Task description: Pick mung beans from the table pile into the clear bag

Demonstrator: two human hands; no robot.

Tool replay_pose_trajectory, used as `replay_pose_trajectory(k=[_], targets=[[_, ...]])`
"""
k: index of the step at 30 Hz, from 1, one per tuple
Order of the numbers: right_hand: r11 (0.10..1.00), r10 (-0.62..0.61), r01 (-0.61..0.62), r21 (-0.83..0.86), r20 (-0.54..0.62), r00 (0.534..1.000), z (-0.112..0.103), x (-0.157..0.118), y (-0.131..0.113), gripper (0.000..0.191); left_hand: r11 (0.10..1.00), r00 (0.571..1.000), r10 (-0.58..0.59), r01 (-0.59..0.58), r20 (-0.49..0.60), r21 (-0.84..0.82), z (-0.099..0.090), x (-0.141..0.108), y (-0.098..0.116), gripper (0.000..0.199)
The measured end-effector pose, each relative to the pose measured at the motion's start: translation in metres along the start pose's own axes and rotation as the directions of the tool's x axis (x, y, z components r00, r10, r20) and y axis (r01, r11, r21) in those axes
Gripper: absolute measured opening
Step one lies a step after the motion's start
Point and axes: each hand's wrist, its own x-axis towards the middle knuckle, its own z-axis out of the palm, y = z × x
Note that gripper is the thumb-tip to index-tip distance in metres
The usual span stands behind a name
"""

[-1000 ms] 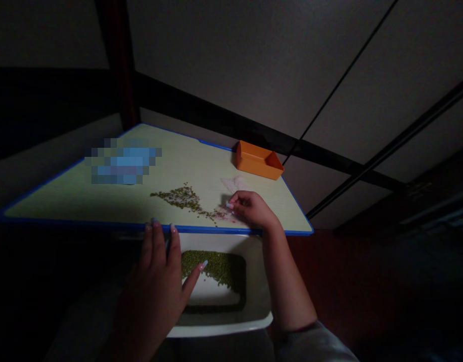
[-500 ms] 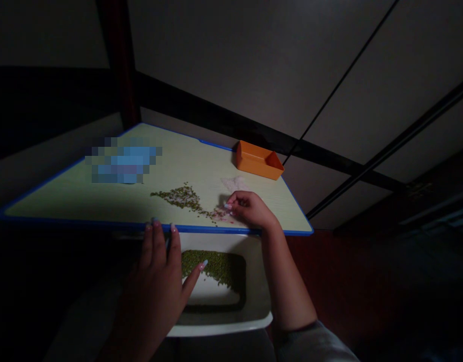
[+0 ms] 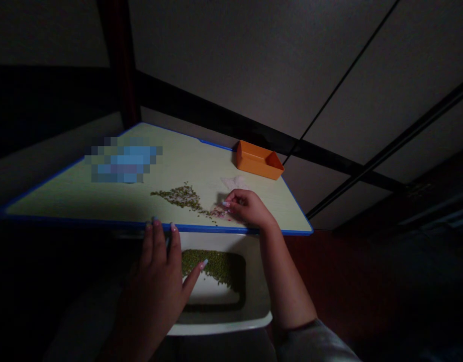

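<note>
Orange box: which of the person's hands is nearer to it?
Right. The right hand is at the table, on the near side of the orange box, apart from it; the left hand is farther off, fingertips by the table's near edge.

Right hand: slid slightly toward ten o'clock over the desk (a small shift, easily missed).
Right fingertips: a touch nearer the loose tail of green grains than before; whether anything is pinched between them is too dark to tell.
Right forearm: its wrist end swung a little toward nine o'clock with the hand.
Pink bits: the visible patch now reaches slightly further toward nine o'clock.
</note>
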Motion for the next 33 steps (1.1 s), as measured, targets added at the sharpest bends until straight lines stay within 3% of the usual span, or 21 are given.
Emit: replay_pose_trajectory(k=[9,33], targets=[[0.998,-0.055,0.055,-0.009,0.003,0.998,-0.0006,-0.0003,-0.0035,0.013,1.0,1.0,0.011,-0.011,-0.005,0.021,0.0004,-0.0003,0.0003,0.084],[0.998,-0.039,0.036,0.046,0.072,0.997,0.0013,-0.0014,-0.0091,0.015,1.0,1.0,0.02,-0.02,-0.015,0.006,0.0028,-0.001,-0.0014,0.088]])
